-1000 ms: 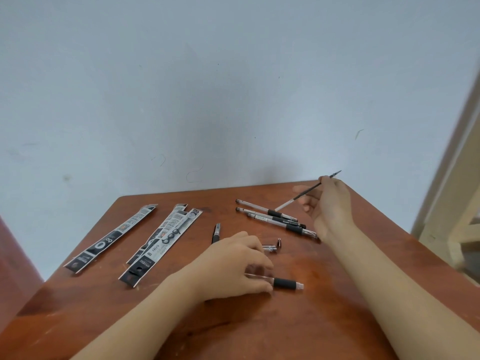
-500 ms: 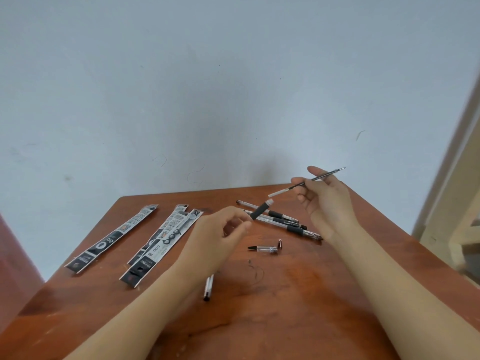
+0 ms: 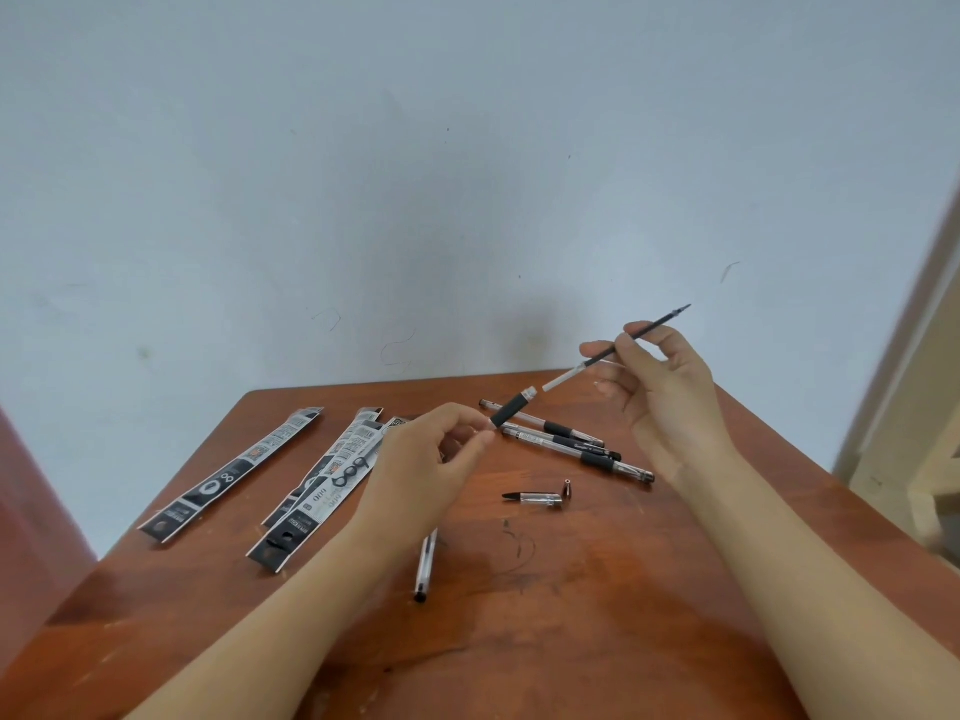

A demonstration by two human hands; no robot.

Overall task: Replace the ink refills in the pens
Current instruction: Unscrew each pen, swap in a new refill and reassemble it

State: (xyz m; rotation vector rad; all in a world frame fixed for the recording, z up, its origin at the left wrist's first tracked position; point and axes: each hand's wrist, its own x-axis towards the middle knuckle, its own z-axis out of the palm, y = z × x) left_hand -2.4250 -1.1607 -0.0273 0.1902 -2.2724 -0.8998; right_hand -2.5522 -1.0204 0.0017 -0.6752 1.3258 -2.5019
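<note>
My left hand (image 3: 431, 470) holds a clear pen barrel with a black rubber grip (image 3: 511, 407) above the table, its open end pointing up and right. My right hand (image 3: 660, 392) pinches a thin ink refill (image 3: 597, 362) between thumb and fingers, dark tip up to the right, white end aimed at the barrel's mouth a small gap away. On the wooden table (image 3: 571, 615) lie two whole pens (image 3: 566, 441), a pen cap (image 3: 535, 497) with a small metal tip cone (image 3: 567, 486) beside it, and another clear cap (image 3: 426, 566) partly under my left forearm.
Three flat refill packets lie at the table's left: one apart (image 3: 234, 472), two overlapping (image 3: 332, 480). A pale wall (image 3: 415, 200) rises right behind the table. A cream frame (image 3: 914, 407) stands at the right. Ink scribbles mark the tabletop (image 3: 519, 548).
My left hand lifted the barrel off the table and raised it toward my right hand. My right hand brought the refill's white end down close to the barrel's mouth.
</note>
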